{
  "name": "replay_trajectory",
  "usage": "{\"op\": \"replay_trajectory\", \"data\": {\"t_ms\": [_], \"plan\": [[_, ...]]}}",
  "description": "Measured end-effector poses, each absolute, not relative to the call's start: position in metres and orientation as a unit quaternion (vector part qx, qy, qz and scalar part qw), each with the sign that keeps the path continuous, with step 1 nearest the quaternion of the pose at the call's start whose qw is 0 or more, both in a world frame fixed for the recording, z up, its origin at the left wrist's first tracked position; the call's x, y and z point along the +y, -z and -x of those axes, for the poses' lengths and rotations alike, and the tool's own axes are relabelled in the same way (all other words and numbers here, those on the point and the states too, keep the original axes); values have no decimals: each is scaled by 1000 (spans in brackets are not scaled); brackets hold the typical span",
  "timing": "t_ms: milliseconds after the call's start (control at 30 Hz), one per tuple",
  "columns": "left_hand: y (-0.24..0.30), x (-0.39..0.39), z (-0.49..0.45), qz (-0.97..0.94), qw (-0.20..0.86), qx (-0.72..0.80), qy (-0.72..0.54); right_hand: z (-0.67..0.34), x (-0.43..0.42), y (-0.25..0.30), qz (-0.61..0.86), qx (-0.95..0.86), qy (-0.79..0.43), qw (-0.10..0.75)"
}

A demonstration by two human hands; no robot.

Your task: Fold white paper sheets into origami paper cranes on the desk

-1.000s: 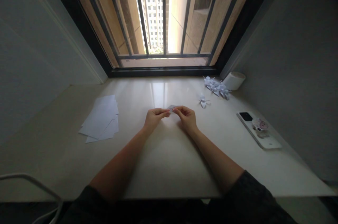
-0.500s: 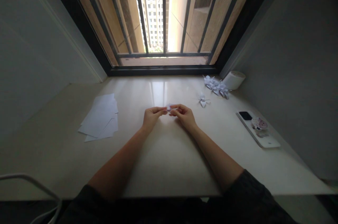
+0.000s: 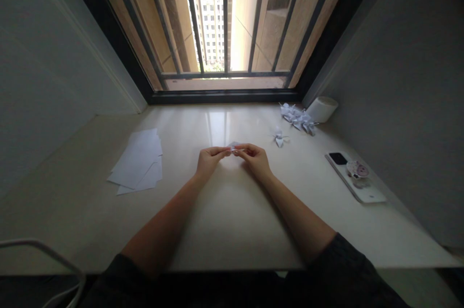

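Between my two hands, over the middle of the pale sill (image 3: 232, 221), is a small piece of folded white paper (image 3: 234, 144). My left hand (image 3: 210, 159) pinches its left side between thumb and fingers. My right hand (image 3: 254, 155) pinches the right side, fingertips almost meeting the left ones. Most of the paper is hidden by the fingers, so its folded shape cannot be made out. To the right of my right hand lies a folded paper crane (image 3: 279, 139). Farther back sits a pile of similar paper cranes (image 3: 297, 118).
White paper sheets (image 3: 139, 160) lie overlapping on the left. A white cylinder (image 3: 322, 109) rests beside the crane pile. On the right is a white phone (image 3: 357, 177) with a round grip. A cable (image 3: 43, 249) loops at the lower left. The barred window (image 3: 224, 97) closes off the back.
The folded paper has turned slightly in my fingers, and more of it shows above the fingertips. Both hands have stayed in nearly the same place.
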State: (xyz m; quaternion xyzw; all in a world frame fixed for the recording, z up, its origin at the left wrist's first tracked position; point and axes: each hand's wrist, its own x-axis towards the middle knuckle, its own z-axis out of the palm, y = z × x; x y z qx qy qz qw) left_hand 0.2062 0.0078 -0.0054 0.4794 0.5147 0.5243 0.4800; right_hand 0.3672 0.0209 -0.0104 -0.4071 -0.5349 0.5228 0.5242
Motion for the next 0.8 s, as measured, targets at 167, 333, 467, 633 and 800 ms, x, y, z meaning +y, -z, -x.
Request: {"op": "replay_trajectory", "data": {"t_ms": [167,333,467,633,800], "plan": [[5,7,-206,-488,483,514,-514,-368,18,8,420,-543,-492,535],[4,7,-207,-487,492,503,-518,-369,18,7,402,-551,-486,546],[4,7,-208,-480,501,501,-517,-368,18,8,411,-549,-473,553],[4,7,-208,-478,497,498,-526,-368,20,12,425,-547,-461,555],[5,8,-207,-475,490,498,-535,-369,20,13,428,-550,-458,552]]}}
